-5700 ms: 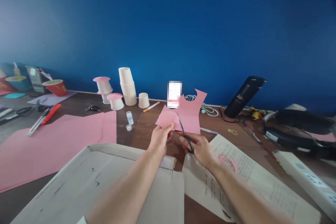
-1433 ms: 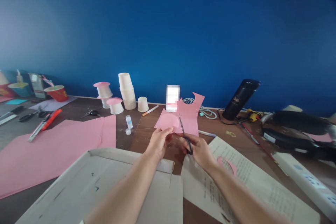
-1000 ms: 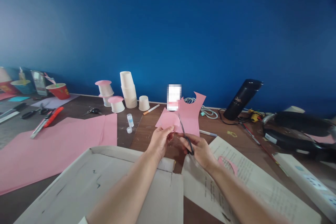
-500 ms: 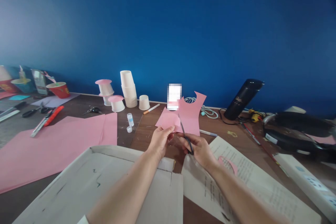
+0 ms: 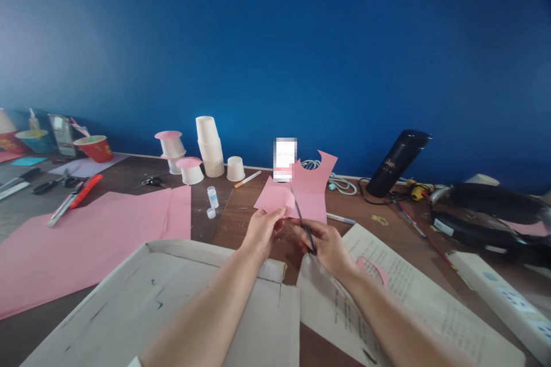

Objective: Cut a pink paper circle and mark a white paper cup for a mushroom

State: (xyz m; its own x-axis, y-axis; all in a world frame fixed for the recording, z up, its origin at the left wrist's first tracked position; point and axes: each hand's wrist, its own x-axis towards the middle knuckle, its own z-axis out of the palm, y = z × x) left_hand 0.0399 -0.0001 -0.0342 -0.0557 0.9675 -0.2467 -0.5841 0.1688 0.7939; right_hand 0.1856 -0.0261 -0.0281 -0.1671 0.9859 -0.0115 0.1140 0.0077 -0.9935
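My left hand [image 5: 266, 230] pinches a small piece of pink paper [image 5: 275, 198] by its near edge. In my right hand [image 5: 322, 243] is a pair of black-handled scissors [image 5: 299, 212], its blades pointing away from me along the right edge of that piece. Whether the blades touch the paper I cannot tell. Behind both lies a larger pink sheet [image 5: 316, 192] with round cut-outs along its far edge. A curved pink offcut [image 5: 373, 270] rests on a printed page [image 5: 413, 292] under my right forearm.
White paper cups [image 5: 210, 152], some topped with pink discs, stand by the blue wall. Pink sheets [image 5: 107, 235] and a red utility knife [image 5: 86, 192] lie left. A cardboard tray [image 5: 172, 309] is in front; a black bottle [image 5: 398, 163] and power strip [image 5: 499, 292] are right.
The view has shifted very slightly. Both hands keep nearly the same position, still holding the pink paper and the scissors.
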